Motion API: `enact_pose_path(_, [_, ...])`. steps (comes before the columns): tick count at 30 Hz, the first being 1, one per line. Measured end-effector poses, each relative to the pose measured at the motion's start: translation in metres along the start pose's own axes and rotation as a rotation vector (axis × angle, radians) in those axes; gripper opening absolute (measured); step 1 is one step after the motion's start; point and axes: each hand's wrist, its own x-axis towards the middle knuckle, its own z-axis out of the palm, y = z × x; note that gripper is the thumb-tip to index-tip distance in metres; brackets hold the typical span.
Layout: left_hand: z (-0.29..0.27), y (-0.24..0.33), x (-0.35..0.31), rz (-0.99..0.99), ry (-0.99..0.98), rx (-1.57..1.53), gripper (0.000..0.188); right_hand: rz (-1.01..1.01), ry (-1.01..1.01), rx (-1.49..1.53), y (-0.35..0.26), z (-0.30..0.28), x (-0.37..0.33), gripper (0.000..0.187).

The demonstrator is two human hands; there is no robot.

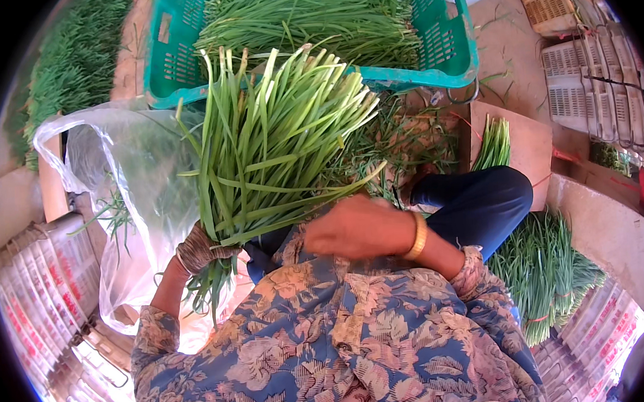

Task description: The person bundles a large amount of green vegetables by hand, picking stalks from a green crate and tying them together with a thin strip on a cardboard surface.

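Note:
A thick bunch of garlic chives (pixel 260 153) stands over my lap, its pale cut ends up and fanning to the right. My left hand (pixel 201 249), in a brownish knitted glove, is closed round the bunch near its lower, leafy part; leaf tips hang below the fist. Close beside the bunch's lower right is my right hand (pixel 357 228), bare, with a gold-coloured band at the wrist. Motion blurs it and its fingers are turned down out of sight, so whether it grips anything does not show. One long leaf crosses just above it.
A green plastic crate (pixel 410 78) full of chives lies ahead. Clear plastic sheeting (pixel 144 190) spreads at left. Loose trimmings (pixel 407 140) litter the floor. A small bundle (pixel 492 145) rests on a brown board (pixel 528 140); tied bundles (pixel 540 276) lie at right, near stacked pale crates (pixel 595 85).

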Motion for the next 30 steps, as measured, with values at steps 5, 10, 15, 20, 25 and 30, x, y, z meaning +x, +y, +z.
enact_pose_path(5, [-0.006,-0.011,0.001,0.017,-0.006,0.0,0.057,0.606,0.373,-0.981,0.055,-0.027,-0.046,0.025])
enact_pose_path(10, [-0.006,-0.013,0.003,0.008,0.001,0.009,0.061,0.466,0.954,0.011,0.029,-0.04,-0.022,0.02])
enact_pose_path(15, [0.0,-0.027,0.004,0.11,0.091,0.134,0.069,0.391,0.967,-0.004,0.088,-0.081,0.01,0.024])
enact_pose_path(20, [-0.002,-0.04,-0.003,0.17,0.142,0.196,0.066,0.383,0.447,1.164,0.063,-0.078,-0.001,0.041])
enact_pose_path(25, [-0.001,-0.028,0.0,0.289,0.163,0.34,0.057,0.511,0.07,1.112,0.094,-0.068,-0.018,0.037])
enact_pose_path(30, [-0.002,-0.008,-0.001,0.138,0.141,0.549,0.058,0.379,0.141,0.549,0.083,-0.065,0.007,0.047])
